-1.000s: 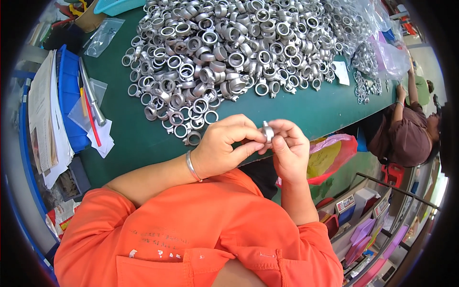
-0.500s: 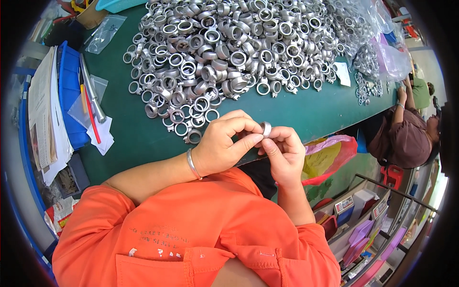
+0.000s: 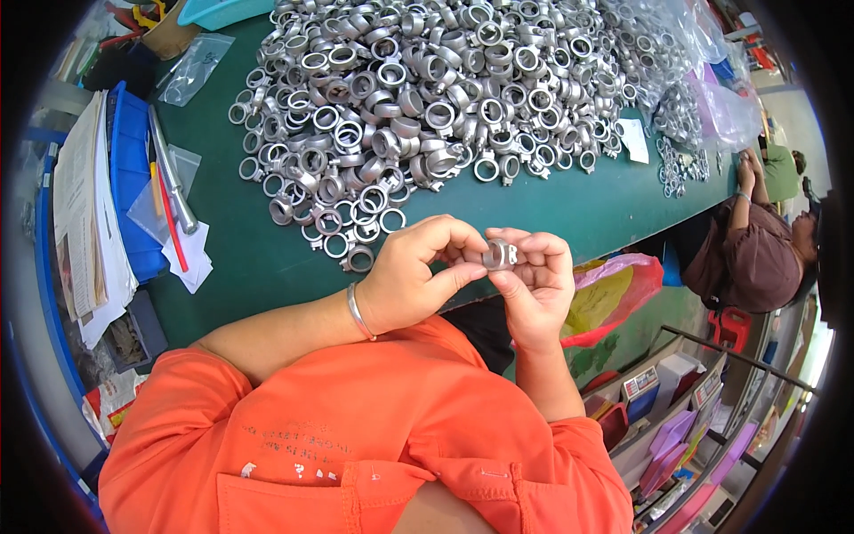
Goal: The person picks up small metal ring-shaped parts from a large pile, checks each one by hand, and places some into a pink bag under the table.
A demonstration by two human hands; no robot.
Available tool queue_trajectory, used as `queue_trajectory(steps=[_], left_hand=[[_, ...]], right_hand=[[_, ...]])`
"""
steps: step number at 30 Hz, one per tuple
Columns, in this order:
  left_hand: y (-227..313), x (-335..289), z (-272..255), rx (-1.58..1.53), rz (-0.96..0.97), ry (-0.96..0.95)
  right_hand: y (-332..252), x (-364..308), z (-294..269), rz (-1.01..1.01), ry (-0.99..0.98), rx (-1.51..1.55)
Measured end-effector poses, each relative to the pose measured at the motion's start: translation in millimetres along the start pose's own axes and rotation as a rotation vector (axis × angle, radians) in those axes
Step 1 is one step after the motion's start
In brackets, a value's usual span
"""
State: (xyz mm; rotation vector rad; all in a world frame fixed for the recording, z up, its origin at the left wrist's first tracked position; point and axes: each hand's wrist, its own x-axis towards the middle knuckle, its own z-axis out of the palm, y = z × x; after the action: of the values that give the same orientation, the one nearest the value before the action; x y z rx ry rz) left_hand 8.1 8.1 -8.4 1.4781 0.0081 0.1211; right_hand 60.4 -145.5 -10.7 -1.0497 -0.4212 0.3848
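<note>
Between the fingertips of both hands I hold one grey metal ring (image 3: 498, 255), with a small bright lug on its side turned toward the right. My left hand (image 3: 425, 267) pinches the ring's left edge with thumb and forefinger; a metal bangle (image 3: 358, 311) circles that wrist. The thumb and fingers of my right hand (image 3: 535, 287) close on the ring's other side. Both hands are held just off the near edge of the green table (image 3: 240, 240). Beyond them a large heap of similar metal rings (image 3: 418, 98) spreads across the table.
At left stand a blue bin (image 3: 133, 178), stacked papers (image 3: 84, 214), a red pen (image 3: 173, 227) and a tapered metal rod (image 3: 173, 173). A pink and yellow bag (image 3: 614, 294) hangs below the table edge at right. Another person (image 3: 756, 240) sits farther right.
The ring has been turned between my fingers, so its lug now shows. Both hands have shifted slightly, and my right fingers have spread around the ring.
</note>
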Motion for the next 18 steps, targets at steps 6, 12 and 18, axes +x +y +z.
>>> queue_trajectory(steps=[6, 12, 18], left_hand=[[1.3, 0.1, -3.0, 0.004, -0.009, -0.036], [-0.5, -0.4, -1.5, -0.119, -0.066, -0.034], [-1.1, -0.2, -2.5, -0.090, -0.058, -0.043]], right_hand=[[1.0, -0.4, -4.5, -0.010, -0.018, -0.022], [0.5, 0.2, -3.3, -0.037, -0.021, -0.045], [0.8, 0.0, -2.2, -0.067, 0.009, -0.174]])
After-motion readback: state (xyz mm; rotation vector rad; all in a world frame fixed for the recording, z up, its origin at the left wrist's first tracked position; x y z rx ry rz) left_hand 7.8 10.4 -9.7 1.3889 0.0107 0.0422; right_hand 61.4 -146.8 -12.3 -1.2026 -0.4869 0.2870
